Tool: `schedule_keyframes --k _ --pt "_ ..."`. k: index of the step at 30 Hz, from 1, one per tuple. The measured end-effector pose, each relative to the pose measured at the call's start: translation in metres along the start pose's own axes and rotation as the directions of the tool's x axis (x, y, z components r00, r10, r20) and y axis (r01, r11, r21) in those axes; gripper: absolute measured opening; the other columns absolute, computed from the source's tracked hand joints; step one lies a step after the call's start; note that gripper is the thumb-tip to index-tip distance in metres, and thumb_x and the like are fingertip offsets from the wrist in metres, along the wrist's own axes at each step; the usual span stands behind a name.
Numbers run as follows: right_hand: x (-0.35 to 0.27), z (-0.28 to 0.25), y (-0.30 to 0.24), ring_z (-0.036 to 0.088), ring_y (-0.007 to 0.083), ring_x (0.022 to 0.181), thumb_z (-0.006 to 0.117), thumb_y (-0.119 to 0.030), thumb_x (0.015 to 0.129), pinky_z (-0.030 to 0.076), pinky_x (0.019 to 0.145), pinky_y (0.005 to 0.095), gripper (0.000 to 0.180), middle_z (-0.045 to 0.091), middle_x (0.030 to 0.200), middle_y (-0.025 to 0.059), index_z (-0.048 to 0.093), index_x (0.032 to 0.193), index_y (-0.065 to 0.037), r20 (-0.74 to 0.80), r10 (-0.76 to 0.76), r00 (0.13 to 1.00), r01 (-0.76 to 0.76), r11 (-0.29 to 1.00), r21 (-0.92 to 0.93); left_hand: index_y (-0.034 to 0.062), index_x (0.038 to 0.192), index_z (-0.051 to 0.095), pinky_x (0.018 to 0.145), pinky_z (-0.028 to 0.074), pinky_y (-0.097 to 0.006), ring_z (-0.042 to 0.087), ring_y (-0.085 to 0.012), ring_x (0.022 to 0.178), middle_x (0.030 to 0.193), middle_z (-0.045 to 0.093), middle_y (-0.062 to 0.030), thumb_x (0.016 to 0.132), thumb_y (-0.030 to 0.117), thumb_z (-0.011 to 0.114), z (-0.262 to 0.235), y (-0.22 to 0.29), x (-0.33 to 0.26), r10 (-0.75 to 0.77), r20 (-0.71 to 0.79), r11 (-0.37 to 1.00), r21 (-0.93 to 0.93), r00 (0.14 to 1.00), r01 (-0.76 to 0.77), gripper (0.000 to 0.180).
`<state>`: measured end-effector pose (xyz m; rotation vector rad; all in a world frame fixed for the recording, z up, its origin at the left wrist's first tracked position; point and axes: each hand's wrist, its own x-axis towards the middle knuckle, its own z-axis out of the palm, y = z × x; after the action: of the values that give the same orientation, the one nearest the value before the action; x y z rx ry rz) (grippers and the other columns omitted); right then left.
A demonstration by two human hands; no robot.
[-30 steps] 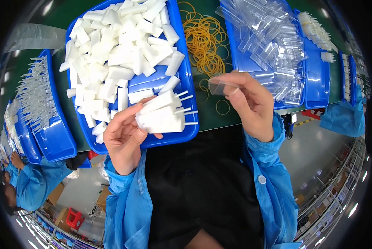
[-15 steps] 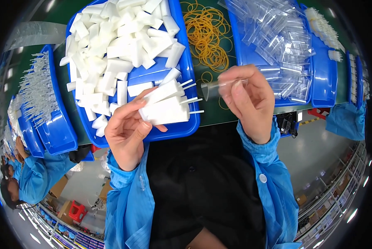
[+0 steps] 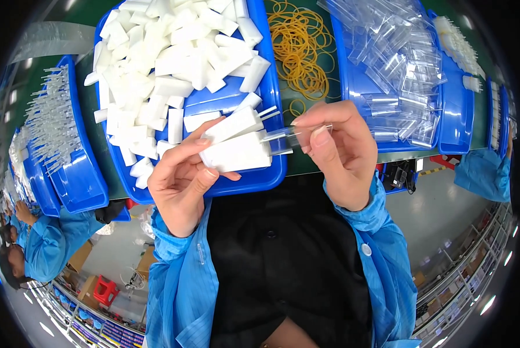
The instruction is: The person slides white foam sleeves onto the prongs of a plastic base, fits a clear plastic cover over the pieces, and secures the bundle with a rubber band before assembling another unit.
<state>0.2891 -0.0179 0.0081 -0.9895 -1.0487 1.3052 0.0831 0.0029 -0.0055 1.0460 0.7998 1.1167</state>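
Observation:
My left hand (image 3: 179,185) is closed around two white blocks (image 3: 240,152), one above the other, between thumb and fingers. Thin white prongs (image 3: 268,111) stick out of their right ends. With thumb and fingertips my right hand (image 3: 346,153) pinches a small clear plastic sleeve (image 3: 281,134). Its left end overlaps the prongs of the lower block; whether it surrounds both prongs I cannot tell. The upper block's prongs are bare. Behind the left hand lies a blue tray (image 3: 213,103) heaped with loose white blocks (image 3: 173,49).
Yellow rubber bands (image 3: 299,49) lie on the green table (image 3: 306,165). To the right, a blue tray (image 3: 355,81) holds many clear sleeves (image 3: 402,52). Trays of thin white-tipped parts (image 3: 54,119) stand at left. Other people in blue sleeves (image 3: 63,240) sit at both sides.
My right hand has brought the clear sleeve leftward from a gap beside the blocks until it overlaps the lower block's prongs. The left hand keeps its hold.

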Motion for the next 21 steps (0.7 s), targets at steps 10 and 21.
schedule_keyframes --k 10,21 --pt "0.001 0.008 0.005 0.047 0.0051 0.072 0.050 -0.006 0.087 0.038 0.062 0.0173 0.014 0.052 0.088 0.0046 0.052 0.100 0.000 -0.033 -0.036 0.999 0.036 0.999 -0.007 -0.0017 0.102 0.055 0.068 0.055 -0.034 0.061 -0.0309 0.086 0.119 0.045 -0.0296 0.080 0.004 0.058 0.002 0.002 0.001 0.114 0.017 0.977 0.181 0.993 -0.116 0.023" --pt "-0.001 0.015 0.011 0.049 0.0184 0.059 0.058 0.003 0.075 0.040 0.053 0.0263 0.027 0.056 0.080 0.0104 0.054 0.101 -0.002 0.077 -0.430 0.899 0.430 0.837 -0.338 0.0043 0.090 0.065 0.083 0.043 -0.035 0.051 -0.0278 0.103 0.114 0.048 -0.0211 0.071 0.012 0.070 0.011 0.005 0.012 0.154 0.073 0.947 0.275 0.985 -0.168 0.020"
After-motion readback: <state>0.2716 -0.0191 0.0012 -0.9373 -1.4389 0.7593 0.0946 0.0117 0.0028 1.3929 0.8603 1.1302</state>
